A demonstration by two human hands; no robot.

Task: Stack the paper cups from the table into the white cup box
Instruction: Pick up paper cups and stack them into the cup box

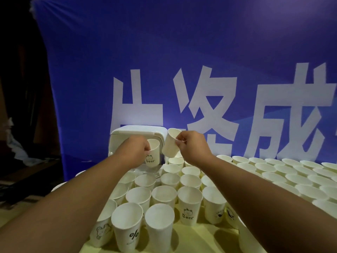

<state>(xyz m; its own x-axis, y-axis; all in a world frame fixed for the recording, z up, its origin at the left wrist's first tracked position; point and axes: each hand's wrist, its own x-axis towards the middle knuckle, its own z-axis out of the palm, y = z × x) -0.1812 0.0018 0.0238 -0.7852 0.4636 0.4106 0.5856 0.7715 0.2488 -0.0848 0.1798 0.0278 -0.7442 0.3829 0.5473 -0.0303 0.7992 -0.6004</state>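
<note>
The white cup box (127, 133) stands at the far left of the table with its front open. My left hand (135, 149) grips the rim of an upright paper cup marked "Bear" (153, 157), held right in front of the box opening. My right hand (191, 145) pinches a second plain paper cup (170, 144) by its side, tilted with its mouth up and to the left, just right of the box. Several more white paper cups (164, 196) stand upright on the table below my arms.
The table (206, 238) has a pale yellow cover and is crowded with rows of open cups (284, 172) reaching to the right edge. A blue banner (182, 61) with large white characters hangs close behind. Dark clutter lies to the left.
</note>
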